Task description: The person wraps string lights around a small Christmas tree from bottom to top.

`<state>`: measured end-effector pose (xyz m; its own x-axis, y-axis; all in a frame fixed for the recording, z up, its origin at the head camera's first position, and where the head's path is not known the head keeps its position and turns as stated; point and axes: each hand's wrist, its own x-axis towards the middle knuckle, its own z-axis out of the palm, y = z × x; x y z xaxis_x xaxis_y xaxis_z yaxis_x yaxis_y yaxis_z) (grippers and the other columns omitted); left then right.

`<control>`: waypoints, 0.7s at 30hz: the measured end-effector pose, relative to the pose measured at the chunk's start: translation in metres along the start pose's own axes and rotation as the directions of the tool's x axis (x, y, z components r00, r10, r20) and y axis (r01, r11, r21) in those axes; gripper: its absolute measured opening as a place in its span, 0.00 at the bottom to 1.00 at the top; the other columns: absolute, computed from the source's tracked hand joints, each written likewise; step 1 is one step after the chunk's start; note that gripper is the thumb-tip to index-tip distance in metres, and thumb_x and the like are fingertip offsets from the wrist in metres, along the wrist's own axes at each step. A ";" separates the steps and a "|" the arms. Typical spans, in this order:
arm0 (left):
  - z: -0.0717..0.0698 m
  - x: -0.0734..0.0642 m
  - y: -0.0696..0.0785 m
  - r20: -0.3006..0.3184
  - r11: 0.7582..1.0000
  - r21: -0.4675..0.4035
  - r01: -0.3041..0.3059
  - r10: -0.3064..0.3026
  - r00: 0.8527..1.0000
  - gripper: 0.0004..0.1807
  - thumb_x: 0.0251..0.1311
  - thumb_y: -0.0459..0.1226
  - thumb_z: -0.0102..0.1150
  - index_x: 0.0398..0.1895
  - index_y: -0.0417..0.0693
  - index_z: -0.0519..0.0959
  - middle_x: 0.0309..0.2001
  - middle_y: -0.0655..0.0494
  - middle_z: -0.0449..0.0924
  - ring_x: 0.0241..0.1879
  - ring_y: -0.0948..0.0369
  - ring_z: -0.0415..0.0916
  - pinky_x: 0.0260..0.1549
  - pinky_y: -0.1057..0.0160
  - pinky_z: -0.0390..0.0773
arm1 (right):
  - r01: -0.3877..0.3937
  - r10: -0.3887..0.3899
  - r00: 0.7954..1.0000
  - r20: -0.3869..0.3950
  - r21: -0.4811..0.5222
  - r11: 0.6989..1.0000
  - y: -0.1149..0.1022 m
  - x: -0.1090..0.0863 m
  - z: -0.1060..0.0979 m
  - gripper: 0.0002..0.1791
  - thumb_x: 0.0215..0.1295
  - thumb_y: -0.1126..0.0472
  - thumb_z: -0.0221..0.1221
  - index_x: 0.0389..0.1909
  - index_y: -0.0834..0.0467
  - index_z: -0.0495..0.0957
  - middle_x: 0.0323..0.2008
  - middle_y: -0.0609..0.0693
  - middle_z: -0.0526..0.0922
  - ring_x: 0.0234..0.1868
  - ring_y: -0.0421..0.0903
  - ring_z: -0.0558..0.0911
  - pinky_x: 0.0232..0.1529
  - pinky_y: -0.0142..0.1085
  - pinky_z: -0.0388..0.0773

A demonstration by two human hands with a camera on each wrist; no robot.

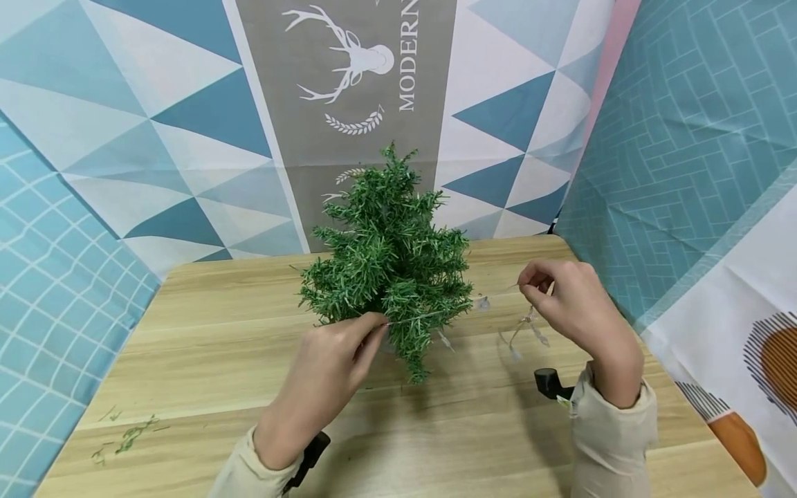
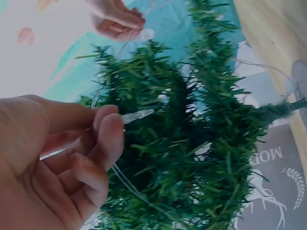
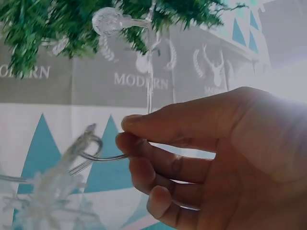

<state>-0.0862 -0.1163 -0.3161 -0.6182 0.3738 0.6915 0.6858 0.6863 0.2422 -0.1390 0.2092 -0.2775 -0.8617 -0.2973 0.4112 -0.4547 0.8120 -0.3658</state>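
Note:
A small green artificial Christmas tree [image 1: 386, 242] stands upright on the wooden table. In front of its lower branches my left hand [image 1: 339, 356] pinches a clear string light between thumb and forefinger; a pointed clear bulb [image 2: 139, 116] sticks out past the fingertips in the left wrist view. To the right of the tree, my right hand [image 1: 573, 301] pinches the thin clear wire [image 3: 150, 86] of the same kind of string light. A round bulb [image 3: 108, 21] hangs on that wire near the branches, and a snowflake-shaped light [image 3: 53, 196] dangles below the fingers.
Loose string-light bulbs [image 1: 523, 335] hang over the table [image 1: 205, 366] under my right hand. Green needle scraps [image 1: 127, 439] lie at the table's front left. Patterned cloths [image 1: 187, 124] stand behind and at both sides. A black wrist mount [image 1: 551, 384] sits at the right sleeve.

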 end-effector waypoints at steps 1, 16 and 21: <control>0.002 0.000 0.000 -0.008 1.000 0.004 0.000 0.000 1.000 0.03 0.61 0.30 0.64 0.37 0.44 0.84 0.23 0.61 0.82 0.15 0.73 0.65 0.15 0.78 0.66 | -0.002 0.002 1.000 -0.016 -0.003 1.000 0.003 0.000 0.000 0.10 0.61 0.71 0.59 0.29 0.54 0.84 0.24 0.44 0.83 0.26 0.41 0.78 0.27 0.37 0.73; 0.015 -0.001 0.002 0.032 0.996 -0.019 0.084 -0.084 0.996 0.15 0.62 0.28 0.62 0.51 0.33 0.80 0.25 0.52 0.83 0.13 0.75 0.57 0.12 0.80 0.62 | -0.081 0.081 0.995 -0.063 -0.005 0.997 0.027 0.005 0.003 0.10 0.62 0.70 0.58 0.27 0.54 0.85 0.28 0.49 0.83 0.28 0.46 0.76 0.30 0.40 0.71; 0.017 0.000 0.001 0.026 0.996 0.009 0.083 -0.084 0.996 0.14 0.61 0.29 0.64 0.50 0.34 0.81 0.22 0.55 0.80 0.12 0.75 0.54 0.10 0.78 0.59 | -0.151 0.152 0.986 -0.074 0.019 0.988 0.039 0.011 0.009 0.08 0.67 0.66 0.57 0.33 0.58 0.85 0.20 0.50 0.78 0.19 0.47 0.72 0.22 0.39 0.67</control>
<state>-0.0920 -0.1046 -0.3274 -0.6832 0.3313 0.6508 0.6283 0.7209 0.2926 -0.1685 0.2331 -0.2945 -0.9018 -0.1324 0.4113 -0.3236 0.8379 -0.4396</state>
